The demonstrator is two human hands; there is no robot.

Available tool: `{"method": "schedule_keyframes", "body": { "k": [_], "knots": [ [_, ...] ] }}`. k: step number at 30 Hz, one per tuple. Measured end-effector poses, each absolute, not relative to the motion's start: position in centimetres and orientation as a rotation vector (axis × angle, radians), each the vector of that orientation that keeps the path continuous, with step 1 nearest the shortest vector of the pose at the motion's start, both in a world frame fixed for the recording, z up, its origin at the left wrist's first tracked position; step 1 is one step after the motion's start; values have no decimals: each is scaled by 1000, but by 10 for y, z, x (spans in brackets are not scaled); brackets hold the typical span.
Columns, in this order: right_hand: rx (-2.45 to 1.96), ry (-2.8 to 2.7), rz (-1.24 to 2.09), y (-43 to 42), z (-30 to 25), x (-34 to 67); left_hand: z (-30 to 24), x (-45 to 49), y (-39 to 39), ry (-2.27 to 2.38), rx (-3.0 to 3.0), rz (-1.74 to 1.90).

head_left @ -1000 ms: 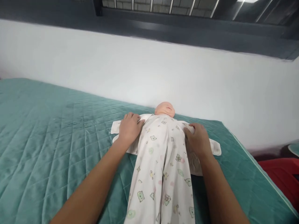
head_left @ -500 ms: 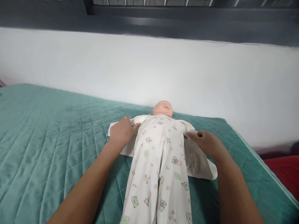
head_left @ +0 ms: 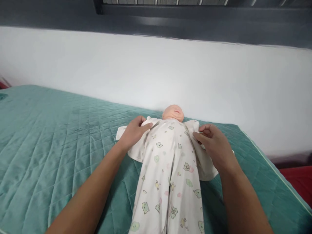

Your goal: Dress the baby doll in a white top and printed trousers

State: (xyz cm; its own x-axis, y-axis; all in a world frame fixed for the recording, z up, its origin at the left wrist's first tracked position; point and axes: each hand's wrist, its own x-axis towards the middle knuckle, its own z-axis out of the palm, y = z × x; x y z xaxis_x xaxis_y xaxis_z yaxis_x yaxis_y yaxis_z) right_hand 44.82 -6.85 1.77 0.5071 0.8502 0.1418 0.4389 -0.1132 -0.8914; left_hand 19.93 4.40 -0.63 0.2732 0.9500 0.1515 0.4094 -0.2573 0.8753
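Observation:
A baby doll [head_left: 173,112] lies on its back on a teal quilted mattress [head_left: 48,139], dressed in a white sleepsuit [head_left: 168,172] printed with small bears. My left hand [head_left: 133,131] rests on the suit's left sleeve by the doll's shoulder, fingers curled over the cloth edge. My right hand [head_left: 214,144] lies on the right sleeve, thumb and fingers pinching the fabric near the shoulder. Both sleeves spread flat to the sides.
A white wall [head_left: 156,71] runs right behind the doll's head, under a dark window frame [head_left: 170,19]. The mattress edge [head_left: 275,169] falls away at the right, with something red [head_left: 299,182] below it.
Both hands have slid up towards the doll's shoulders and their fingers have closed on the sleeve cloth. The right sleeve is now bunched closer to the body.

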Motion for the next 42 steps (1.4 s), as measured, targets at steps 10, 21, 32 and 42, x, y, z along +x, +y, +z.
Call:
{"method": "schedule_keyframes", "body": {
  "k": [10,21,32,42],
  "knots": [
    [-1581,-1436,722,-86,35,425,51,212,-21,587,1931,518],
    [-2021,-1663,689,-92,38,457,48,203,-8,1156,2233,553],
    [-1904,-1855,708,-104,54,450,23,226,-9,678,1978,849],
    [-1680,-1859,919,-116,67,423,12,230,1,839,1834,1164]
  ]
}}
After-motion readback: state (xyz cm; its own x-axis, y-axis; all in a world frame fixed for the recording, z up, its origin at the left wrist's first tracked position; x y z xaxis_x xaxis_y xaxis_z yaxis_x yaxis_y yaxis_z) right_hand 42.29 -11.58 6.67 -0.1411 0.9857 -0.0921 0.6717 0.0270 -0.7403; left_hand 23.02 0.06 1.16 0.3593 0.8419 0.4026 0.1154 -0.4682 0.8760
